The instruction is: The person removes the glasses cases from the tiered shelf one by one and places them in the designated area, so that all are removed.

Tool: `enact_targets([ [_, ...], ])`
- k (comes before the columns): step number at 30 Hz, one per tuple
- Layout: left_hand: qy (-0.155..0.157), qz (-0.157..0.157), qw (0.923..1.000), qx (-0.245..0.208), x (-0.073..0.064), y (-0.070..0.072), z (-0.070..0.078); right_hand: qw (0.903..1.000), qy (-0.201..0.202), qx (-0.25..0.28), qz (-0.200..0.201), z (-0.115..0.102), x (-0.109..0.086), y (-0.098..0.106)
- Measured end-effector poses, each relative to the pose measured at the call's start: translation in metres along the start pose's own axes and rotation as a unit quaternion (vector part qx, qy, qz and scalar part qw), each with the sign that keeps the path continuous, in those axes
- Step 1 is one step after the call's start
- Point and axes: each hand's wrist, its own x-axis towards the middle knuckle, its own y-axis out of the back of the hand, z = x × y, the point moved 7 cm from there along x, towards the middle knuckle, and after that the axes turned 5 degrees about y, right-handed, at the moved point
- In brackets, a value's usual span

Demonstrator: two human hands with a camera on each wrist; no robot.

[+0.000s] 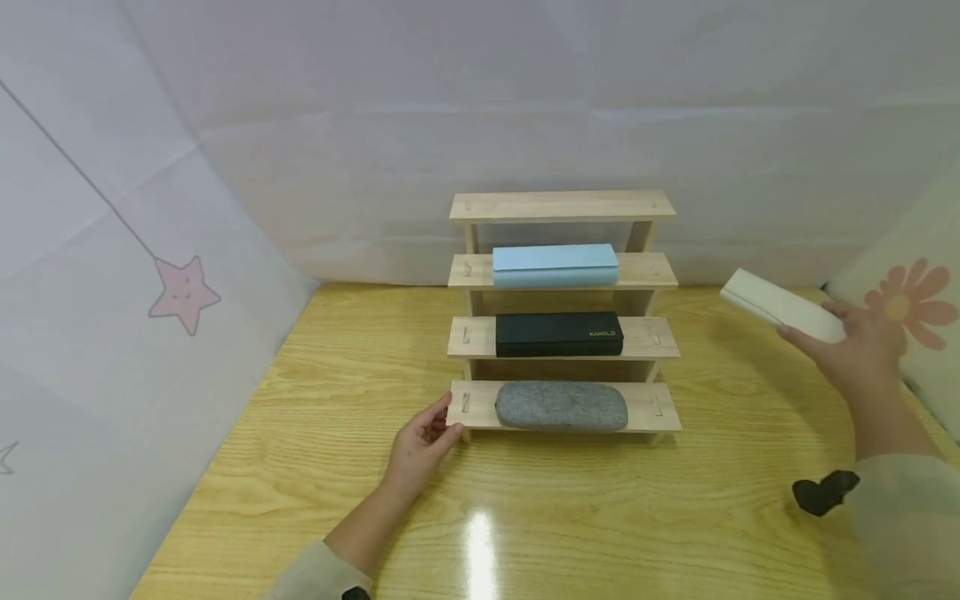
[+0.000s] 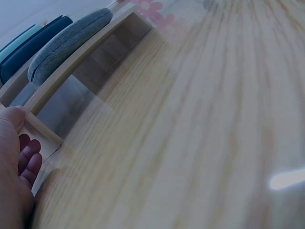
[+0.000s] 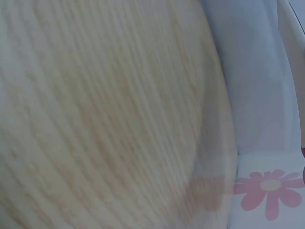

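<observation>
A small wooden tiered rack (image 1: 562, 205) stands on the table, its top tier bare. Its other tiers each carry one glasses case: a light blue case (image 1: 555, 267), a black case (image 1: 558, 335) with gold lettering, and at the bottom a grey fabric case (image 1: 562, 406). My left hand (image 1: 422, 446) grips the left end of the lowest tier; in the left wrist view the thumb lies at the corner of the board (image 2: 71, 71), the other fingers curled below. To the rack's right, my right hand (image 1: 862, 346) holds a white glasses case (image 1: 780, 302) above the table, tilted.
The wood-grain table (image 1: 322, 375) reaches back to a pale cloth wall (image 1: 525, 142). Cloth sides carry a pink star (image 1: 184, 293) at left and a pink flower (image 1: 911, 304) at right. A bright reflection lies on the tabletop near the front.
</observation>
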Motion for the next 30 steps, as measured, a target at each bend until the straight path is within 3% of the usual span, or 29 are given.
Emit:
enact_targets([
  [12, -0.003, 0.001, 1.0, -0.003, 0.0, 0.0, 0.0, 0.9994, -0.007, 0.026, -0.02, 0.016, -0.012, -0.018],
  [22, -0.002, 0.002, 1.0, -0.004, 0.001, 0.0, 0.0, 0.9995, 0.031, 0.002, 0.001, 0.023, -0.019, -0.029],
  [30, -0.002, 0.005, 0.9999, -0.009, 0.001, 0.0, 0.0, 0.9997, 0.009, 0.007, -0.019, 0.029, -0.025, -0.037],
])
